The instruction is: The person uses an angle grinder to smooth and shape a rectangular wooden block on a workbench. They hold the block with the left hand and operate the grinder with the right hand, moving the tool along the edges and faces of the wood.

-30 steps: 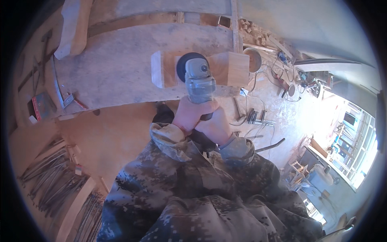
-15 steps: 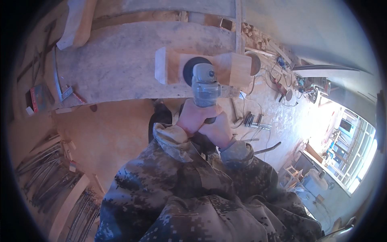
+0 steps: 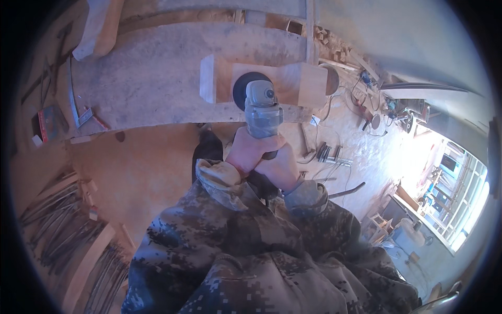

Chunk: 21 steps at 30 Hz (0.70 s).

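Note:
Both my hands are closed round an angle grinder [image 3: 264,112] with a dark round disc [image 3: 243,86]. My left hand [image 3: 247,149] wraps the body just behind its grey head. Close against it, my right hand [image 3: 280,166] grips the rear part, mostly hidden by the fingers. The disc lies over a shaped wooden block [image 3: 308,83], left of its middle, and seems to touch it. This block has wide ends and a scooped middle, and rests along the near side of the workbench [image 3: 151,78].
Another curved wooden piece [image 3: 99,31] lies at the far left. A metal square [image 3: 76,99] and a red box [image 3: 49,123] are at the bench's left end. Cords and tools [image 3: 334,154] lie on the floor to the right. Thin rods [image 3: 57,225] are stacked lower left.
The grinder and both hands have shifted slightly left along the wooden block. My grip is the same, and the block keeps its place on the bench.

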Tool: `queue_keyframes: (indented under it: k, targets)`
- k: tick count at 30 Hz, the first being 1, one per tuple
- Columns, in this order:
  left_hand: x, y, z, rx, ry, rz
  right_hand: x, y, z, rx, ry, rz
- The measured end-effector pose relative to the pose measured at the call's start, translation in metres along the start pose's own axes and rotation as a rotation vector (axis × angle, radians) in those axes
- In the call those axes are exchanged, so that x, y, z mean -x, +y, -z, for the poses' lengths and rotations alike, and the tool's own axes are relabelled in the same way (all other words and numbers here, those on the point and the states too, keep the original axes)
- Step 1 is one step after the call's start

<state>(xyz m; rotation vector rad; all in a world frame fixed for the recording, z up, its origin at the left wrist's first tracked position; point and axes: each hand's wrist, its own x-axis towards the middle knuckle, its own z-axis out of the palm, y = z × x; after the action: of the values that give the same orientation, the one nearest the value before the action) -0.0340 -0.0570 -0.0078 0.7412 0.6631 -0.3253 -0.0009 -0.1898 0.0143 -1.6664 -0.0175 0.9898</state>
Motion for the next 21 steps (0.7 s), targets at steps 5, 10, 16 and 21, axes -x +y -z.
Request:
queue_keyframes:
  k: [5,10,16,21]
  targets:
    - [-0.001,-0.01,-0.003,-0.065,-0.012,-0.05,0.007,0.006,0.001,-0.002,0.072,0.02]
    - [0.008,-0.008,-0.001,-0.153,0.05,-0.066,0.01,0.004,0.003,0.033,-0.037,-0.082]
    - [0.018,-0.004,0.008,-0.255,0.114,-0.191,0.005,0.003,-0.012,-0.05,-0.012,-0.003]
    - [0.022,0.004,0.005,-0.184,0.172,-0.109,0.002,-0.002,-0.014,-0.03,-0.019,-0.003]
